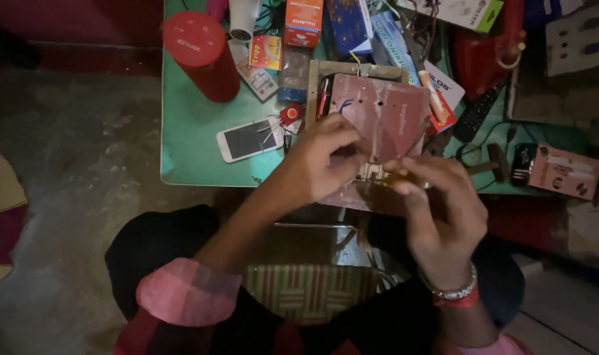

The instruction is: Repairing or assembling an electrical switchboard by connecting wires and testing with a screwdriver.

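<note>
Pink sleeve (189, 291), rolled up on the left forearm, lies nearest the camera, above a striped cloth (310, 292) on the lap. Left hand (320, 164) rests on the near edge of a reddish board (386, 121), its fingers curled closed over the board's lower left corner, holding it. Right hand (437, 210) sits just beside, fingers bent together in a pinch at a small metal fitting (373, 173) on the board's near edge; what the fingertips hold is probably a slim yellowish tool, though dim light and blur keep it uncertain. A silver bracelet (452, 290) and a red band circle the right wrist.

The board tilts toward the person, its far end propped against a wooden frame (312, 85) at the near edge of a green table (187, 131). On the table, left of the board, lie a white phone (249, 139), face up, and a red cylinder (204, 56) standing upright. Behind the frame stand an orange box (303, 22) and a blue box (349, 25). To the right lie a black remote control (478, 112) and, well apart, a pink box (566, 172). Grey floor (69, 171) fills the left side.
</note>
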